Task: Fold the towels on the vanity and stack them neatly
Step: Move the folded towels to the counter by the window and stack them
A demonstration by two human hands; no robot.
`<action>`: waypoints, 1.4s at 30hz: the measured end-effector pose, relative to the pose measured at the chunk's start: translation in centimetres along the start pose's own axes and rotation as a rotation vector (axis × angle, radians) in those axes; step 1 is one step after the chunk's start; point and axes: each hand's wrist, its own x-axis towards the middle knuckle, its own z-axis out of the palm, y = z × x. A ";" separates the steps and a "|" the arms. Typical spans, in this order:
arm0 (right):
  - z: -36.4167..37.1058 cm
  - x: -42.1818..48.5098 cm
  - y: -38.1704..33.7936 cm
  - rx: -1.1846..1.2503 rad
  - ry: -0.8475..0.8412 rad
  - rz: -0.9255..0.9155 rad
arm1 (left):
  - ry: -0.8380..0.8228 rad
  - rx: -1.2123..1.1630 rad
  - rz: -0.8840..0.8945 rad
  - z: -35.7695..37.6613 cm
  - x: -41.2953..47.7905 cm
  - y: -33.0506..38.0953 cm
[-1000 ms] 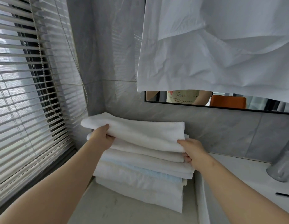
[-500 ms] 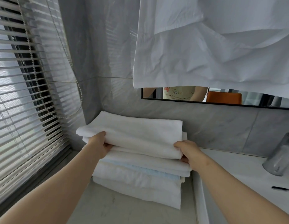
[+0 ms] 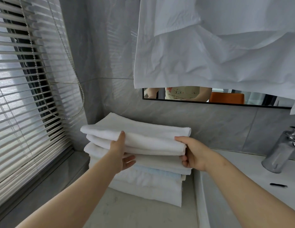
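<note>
Bare forearms are seen, left hand [image 3: 122, 153] and right hand [image 3: 193, 153] bare too; a pale yellow top [image 3: 181, 94] with small prints is caught in the mirror [image 3: 258, 100].

Your bare forearms reach forward from the lower corners and draw slightly toward each other. Your left hand [image 3: 121, 153] is turned on edge, its thumb up over the front edge of the top towel [image 3: 151, 137] and its fingers stretched beneath, pinching the fold. Your right hand [image 3: 193, 153] grips the same towel's right end, thumb lying on top, fingers curled under. Both wrists are nearly straight, and the hands are well apart at about the same height.
</note>
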 end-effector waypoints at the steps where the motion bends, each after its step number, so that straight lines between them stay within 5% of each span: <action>1: -0.3 -0.3 0.4 -0.026 0.001 0.026 | 0.005 -0.048 -0.022 0.0 0.0 0.2; 6: -0.7 -0.4 1.7 0.092 0.065 0.011 | 0.094 -0.319 -0.013 -0.5 1.8 2.4; 11: 0.0 0.6 1.2 0.236 0.044 -0.037 | 0.200 -0.318 0.095 -3.0 4.8 4.5; 19: 0.0 2.5 0.9 0.099 0.198 -0.164 | 0.264 -0.303 0.316 -5.4 6.2 3.6; 22: 0.4 2.3 1.8 0.041 0.202 -0.101 | 0.308 -0.255 0.262 -5.8 6.1 2.9; 30: 0.9 2.2 0.0 0.137 0.220 -0.316 | 0.279 -0.258 0.247 -6.6 6.6 3.6; 42: 0.8 3.3 1.9 -0.003 0.308 -0.187 | 0.289 -0.162 0.203 -5.8 6.0 2.6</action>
